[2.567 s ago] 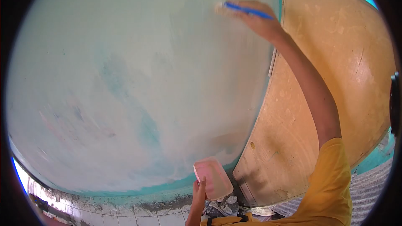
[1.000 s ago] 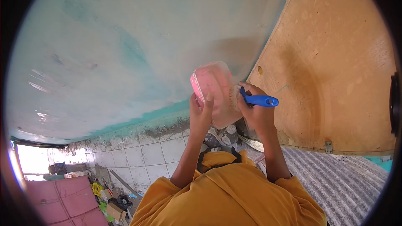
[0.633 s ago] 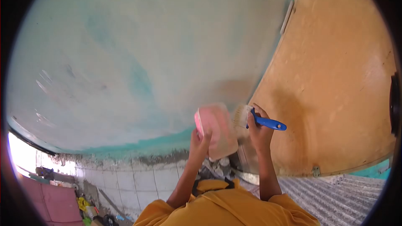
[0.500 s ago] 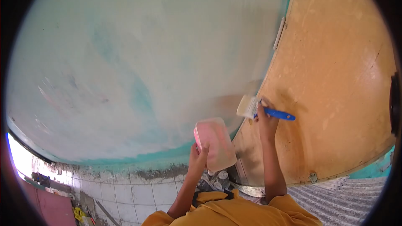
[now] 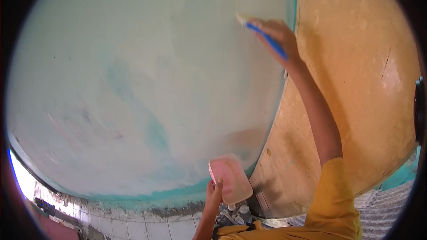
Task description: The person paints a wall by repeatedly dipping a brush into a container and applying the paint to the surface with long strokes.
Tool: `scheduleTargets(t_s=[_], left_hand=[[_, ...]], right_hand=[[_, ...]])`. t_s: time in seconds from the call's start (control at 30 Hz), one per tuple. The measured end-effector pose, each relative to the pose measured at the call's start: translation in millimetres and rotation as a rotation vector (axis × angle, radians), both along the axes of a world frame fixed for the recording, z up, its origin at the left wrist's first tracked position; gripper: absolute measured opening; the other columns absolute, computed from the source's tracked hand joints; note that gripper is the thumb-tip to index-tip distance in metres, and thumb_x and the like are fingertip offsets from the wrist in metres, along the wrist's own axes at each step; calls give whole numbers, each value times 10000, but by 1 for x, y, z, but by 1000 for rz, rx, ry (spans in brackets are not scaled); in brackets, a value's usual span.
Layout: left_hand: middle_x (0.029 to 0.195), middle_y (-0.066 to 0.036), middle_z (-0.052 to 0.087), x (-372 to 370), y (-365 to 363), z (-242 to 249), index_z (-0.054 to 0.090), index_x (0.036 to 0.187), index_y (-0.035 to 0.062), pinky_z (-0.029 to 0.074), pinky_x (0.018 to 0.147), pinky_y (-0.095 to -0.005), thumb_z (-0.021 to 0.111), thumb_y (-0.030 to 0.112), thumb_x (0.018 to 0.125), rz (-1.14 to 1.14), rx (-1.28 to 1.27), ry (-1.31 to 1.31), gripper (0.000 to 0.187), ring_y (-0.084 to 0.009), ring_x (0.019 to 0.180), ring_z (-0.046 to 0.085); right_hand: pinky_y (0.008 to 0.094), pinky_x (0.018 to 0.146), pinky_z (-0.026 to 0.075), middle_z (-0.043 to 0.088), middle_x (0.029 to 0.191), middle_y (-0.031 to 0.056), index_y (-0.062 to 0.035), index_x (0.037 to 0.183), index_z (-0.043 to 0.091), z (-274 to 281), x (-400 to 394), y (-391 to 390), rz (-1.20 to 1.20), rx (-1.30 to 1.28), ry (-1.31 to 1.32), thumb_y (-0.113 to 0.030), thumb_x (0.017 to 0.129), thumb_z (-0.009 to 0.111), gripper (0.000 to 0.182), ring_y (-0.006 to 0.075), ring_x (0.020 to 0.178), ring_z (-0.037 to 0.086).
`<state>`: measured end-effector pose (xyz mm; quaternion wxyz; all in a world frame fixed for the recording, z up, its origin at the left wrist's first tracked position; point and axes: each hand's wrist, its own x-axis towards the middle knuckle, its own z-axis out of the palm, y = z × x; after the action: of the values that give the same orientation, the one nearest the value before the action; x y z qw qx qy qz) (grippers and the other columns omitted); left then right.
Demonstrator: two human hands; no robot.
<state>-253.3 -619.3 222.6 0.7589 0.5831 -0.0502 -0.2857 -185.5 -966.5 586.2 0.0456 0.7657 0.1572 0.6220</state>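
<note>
1. Low and close, our left hand (image 5: 212,194) grips the pink container (image 5: 229,178) by its side.
2. Farther up, our right hand (image 5: 278,35) grasps the blue-handled brush (image 5: 263,38), its bristles touching the pale wall (image 5: 133,84) beside the wooden door (image 5: 356,84).

Your brush handle (image 5: 267,40) is blue, your container (image 5: 230,183) pink; the wall (image 5: 133,84) beside them pale, teal-streaked.
</note>
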Motion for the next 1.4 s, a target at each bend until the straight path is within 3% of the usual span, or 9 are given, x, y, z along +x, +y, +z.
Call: scheduleTargets(t_s=[0.17,0.3,0.53,0.8,0.93,1.1,1.2,1.3,1.4], left_hand=[[941,-70,633,3,-1,5,452,1311,-27,445,473,-232,617,557,946,48,50,10,709,-86,688,623],[962,-87,639,4,1,5,450,1314,-31,478,498,-237,615,550,950,22,34,-14,705,-102,721,643],[1059,-130,632,2,7,4,437,1333,-44,548,581,-278,621,535,951,35,-9,30,717,-148,849,674],[1165,-132,625,11,20,-9,469,1332,-1,613,670,-354,555,609,947,-9,82,17,726,-218,980,691],[1129,-139,619,9,21,-7,444,1334,-29,581,615,-323,591,598,936,3,73,51,758,-191,920,684],[1111,-145,605,15,19,-6,413,1351,-54,553,564,-288,629,575,928,5,22,52,788,-170,848,675],[1070,-129,613,15,18,-11,420,1344,-46,546,555,-284,634,570,927,0,37,72,774,-158,816,669],[1151,-106,624,13,18,-12,466,1343,8,592,673,-331,565,614,938,-36,146,47,735,-196,977,683],[1151,-107,624,11,19,-18,468,1341,6,591,664,-324,564,593,949,-24,122,57,712,-196,968,685]], right_hand=[[336,822,529,736,1079,11,-244,1147,740,-67,-18,1,-123,51,406,-165,891,693,272,226,958,627],[370,885,525,728,1114,51,-252,1171,736,-22,-18,-2,-183,166,683,-261,911,693,264,266,992,648],[391,934,509,717,1121,99,-173,1189,723,117,16,-9,97,-1,-56,-299,950,636,284,292,1045,643],[414,901,513,717,1068,99,-174,1160,724,-49,-12,16,-175,62,498,-177,904,618,277,306,1037,636],[393,877,534,724,1108,107,-181,1166,731,-39,-19,19,-219,144,913,-227,919,668,259,297,978,680],[356,946,526,714,1187,92,-125,1211,711,75,12,-12,-27,257,565,-261,952,658,298,273,1055,681],[354,947,512,724,1137,87,-184,1210,721,119,15,-7,-86,126,205,-318,931,665,315,251,1073,660],[352,947,509,713,1169,78,-185,1199,721,107,18,-14,62,148,73,-259,953,635,271,263,1107,639],[361,940,506,709,1177,59,-191,1196,712,9,4,-12,-178,41,259,-206,955,606,264,277,1107,625]])
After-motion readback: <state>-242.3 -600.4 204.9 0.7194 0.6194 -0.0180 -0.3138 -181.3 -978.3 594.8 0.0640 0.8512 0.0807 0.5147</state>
